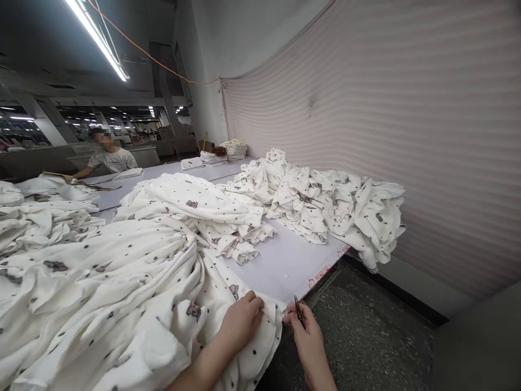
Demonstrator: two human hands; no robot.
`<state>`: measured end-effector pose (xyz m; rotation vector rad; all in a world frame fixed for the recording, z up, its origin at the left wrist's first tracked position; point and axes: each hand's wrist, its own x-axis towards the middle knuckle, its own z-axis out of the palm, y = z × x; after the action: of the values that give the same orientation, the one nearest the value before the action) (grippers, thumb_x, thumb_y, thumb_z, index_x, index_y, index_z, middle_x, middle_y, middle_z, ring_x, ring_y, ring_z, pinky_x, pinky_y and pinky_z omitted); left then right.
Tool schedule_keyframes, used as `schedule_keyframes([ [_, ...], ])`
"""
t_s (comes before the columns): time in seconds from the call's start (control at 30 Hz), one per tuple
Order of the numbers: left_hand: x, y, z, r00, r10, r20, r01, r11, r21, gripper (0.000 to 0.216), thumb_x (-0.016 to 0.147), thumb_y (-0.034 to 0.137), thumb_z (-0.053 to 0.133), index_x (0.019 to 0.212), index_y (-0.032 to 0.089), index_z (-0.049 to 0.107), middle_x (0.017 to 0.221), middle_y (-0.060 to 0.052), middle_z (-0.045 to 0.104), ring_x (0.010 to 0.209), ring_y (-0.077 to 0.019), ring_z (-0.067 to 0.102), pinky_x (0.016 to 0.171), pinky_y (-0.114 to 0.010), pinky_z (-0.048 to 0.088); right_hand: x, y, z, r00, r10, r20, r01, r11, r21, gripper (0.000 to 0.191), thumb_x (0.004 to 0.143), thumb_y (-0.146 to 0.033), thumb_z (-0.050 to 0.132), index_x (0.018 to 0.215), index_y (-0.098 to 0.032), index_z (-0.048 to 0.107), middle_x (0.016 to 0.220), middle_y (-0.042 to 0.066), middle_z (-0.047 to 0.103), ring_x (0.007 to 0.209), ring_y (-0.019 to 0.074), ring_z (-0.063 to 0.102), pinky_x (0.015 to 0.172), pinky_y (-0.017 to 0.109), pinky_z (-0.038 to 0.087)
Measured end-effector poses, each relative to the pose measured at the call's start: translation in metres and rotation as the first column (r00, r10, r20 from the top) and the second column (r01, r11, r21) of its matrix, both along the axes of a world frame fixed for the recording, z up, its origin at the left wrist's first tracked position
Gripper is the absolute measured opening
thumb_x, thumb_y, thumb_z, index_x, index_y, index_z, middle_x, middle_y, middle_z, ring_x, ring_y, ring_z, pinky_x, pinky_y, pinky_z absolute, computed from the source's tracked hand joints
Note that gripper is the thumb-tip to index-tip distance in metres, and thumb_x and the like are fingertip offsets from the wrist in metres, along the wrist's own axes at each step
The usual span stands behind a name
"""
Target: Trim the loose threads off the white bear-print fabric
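A large white garment with small dark prints [122,293] lies bunched in front of me on a pale table [285,260]. My left hand [242,320] is closed, pinching the garment's edge near the table's corner. My right hand [307,334] is closed on a small pair of thread snips [298,309], whose tips point at the fabric edge between the two hands. The hands are a few centimetres apart at the hem.
A heap of the same printed garments [325,206] lies at the table's right edge by a pink ribbed wall [386,119]. More piles lie at the left [36,222]. Folded stacks [232,149] stand at the back. Another person [109,157] works at the far side. Dark floor [366,336] lies to the right.
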<state>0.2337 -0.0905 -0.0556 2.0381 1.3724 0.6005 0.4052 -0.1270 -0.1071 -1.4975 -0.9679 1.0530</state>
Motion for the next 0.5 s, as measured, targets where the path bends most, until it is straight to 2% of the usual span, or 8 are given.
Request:
schedule_keyframes([
  [0.1, -0.01, 0.003, 0.006, 1.0, 0.001, -0.002, -0.001, 0.998, 0.055, 0.016, 0.084, 0.019, 0.044, 0.085, 0.023, 0.06, 0.094, -0.004, 0.059, 0.089, -0.0217, 0.057, 0.081, -0.033, 0.044, 0.005, -0.004, -0.002, 0.999, -0.012, 0.037, 0.011, 0.999, 0.031, 0.033, 0.075, -0.037, 0.057, 0.101, -0.017, 0.061, 0.086, 0.004, 0.067, 0.084, 0.0218, 0.064, 0.078, 0.029, 0.048],
  [0.2, -0.021, 0.001, 0.017, 0.999, 0.004, 0.034, -0.007, 0.996, 0.09, 0.01, 0.084, 0.021, 0.045, 0.082, 0.022, 0.055, 0.112, -0.008, 0.058, 0.108, -0.0235, 0.053, 0.093, -0.036, 0.041, -0.002, -0.004, -0.006, 0.997, 0.015, 0.08, -0.019, 0.998, 0.056, 0.04, 0.069, -0.029, 0.061, 0.107, -0.017, 0.063, 0.08, 0.002, 0.065, 0.074, 0.0196, 0.062, 0.072, 0.028, 0.05],
  [0.27, -0.027, -0.002, 0.023, 0.989, 0.009, 0.147, -0.014, 0.999, 0.034, 0.007, 0.085, 0.022, 0.047, 0.081, 0.022, 0.053, 0.124, -0.01, 0.056, 0.119, -0.0245, 0.049, 0.099, -0.037, 0.038, -0.008, -0.004, -0.008, 0.993, 0.015, 0.117, -0.021, 0.998, 0.052, 0.042, 0.068, -0.026, 0.063, 0.109, -0.018, 0.062, 0.082, 0.002, 0.066, 0.072, 0.0199, 0.061, 0.07, 0.029, 0.05],
  [0.3, -0.03, -0.002, 0.026, 0.97, 0.025, 0.24, -0.019, 0.999, -0.03, 0.006, 0.085, 0.024, 0.047, 0.081, 0.022, 0.052, 0.124, -0.01, 0.058, 0.119, -0.0248, 0.05, 0.099, -0.037, 0.038, -0.01, -0.003, -0.008, 0.991, 0.009, 0.136, -0.015, 0.999, 0.046, 0.043, 0.068, -0.026, 0.064, 0.11, -0.019, 0.062, 0.083, 0.003, 0.066, 0.073, 0.0205, 0.061, 0.069, 0.03, 0.049],
  [0.33, -0.033, -0.003, 0.03, 0.94, 0.053, 0.337, -0.019, 0.994, -0.105, 0.006, 0.085, 0.026, 0.048, 0.081, 0.022, 0.05, 0.118, -0.01, 0.062, 0.113, -0.0246, 0.054, 0.095, -0.036, 0.041, -0.011, -0.003, -0.008, 0.988, 0.006, 0.151, -0.012, 0.999, 0.043, 0.041, 0.068, -0.027, 0.065, 0.108, -0.019, 0.062, 0.084, 0.003, 0.067, 0.073, 0.0209, 0.061, 0.069, 0.03, 0.048],
  [0.4, -0.039, -0.004, 0.037, 0.873, 0.121, 0.472, -0.014, 0.975, -0.224, 0.009, 0.086, 0.028, 0.046, 0.079, 0.022, 0.047, 0.092, -0.005, 0.067, 0.089, -0.0216, 0.061, 0.078, -0.03, 0.047, -0.014, -0.002, -0.005, 0.985, 0.024, 0.171, -0.033, 0.998, 0.049, 0.028, 0.07, -0.029, 0.065, 0.096, -0.019, 0.066, 0.08, 0.002, 0.067, 0.071, 0.0205, 0.06, 0.066, 0.028, 0.047],
  [0.47, -0.045, -0.005, 0.046, 0.856, 0.147, 0.495, -0.023, 0.968, -0.248, 0.013, 0.086, 0.029, 0.046, 0.075, 0.022, 0.048, 0.072, 0.001, 0.061, 0.07, -0.0177, 0.057, 0.065, -0.025, 0.044, -0.017, -0.002, 0.001, 0.981, 0.064, 0.181, -0.079, 0.994, 0.073, 0.013, 0.073, -0.03, 0.062, 0.078, -0.019, 0.065, 0.07, 0.0, 0.063, 0.065, 0.0183, 0.058, 0.061, 0.025, 0.045],
  [0.5, -0.048, -0.007, 0.05, 0.879, 0.129, 0.458, -0.021, 0.972, -0.234, 0.015, 0.086, 0.03, 0.047, 0.076, 0.021, 0.051, 0.07, 0.002, 0.059, 0.067, -0.017, 0.056, 0.064, -0.024, 0.043, -0.02, -0.002, 0.006, 0.979, 0.081, 0.187, -0.099, 0.991, 0.09, 0.012, 0.076, -0.029, 0.059, 0.073, -0.018, 0.064, 0.066, -0.001, 0.06, 0.063, 0.0172, 0.056, 0.059, 0.024, 0.044],
])
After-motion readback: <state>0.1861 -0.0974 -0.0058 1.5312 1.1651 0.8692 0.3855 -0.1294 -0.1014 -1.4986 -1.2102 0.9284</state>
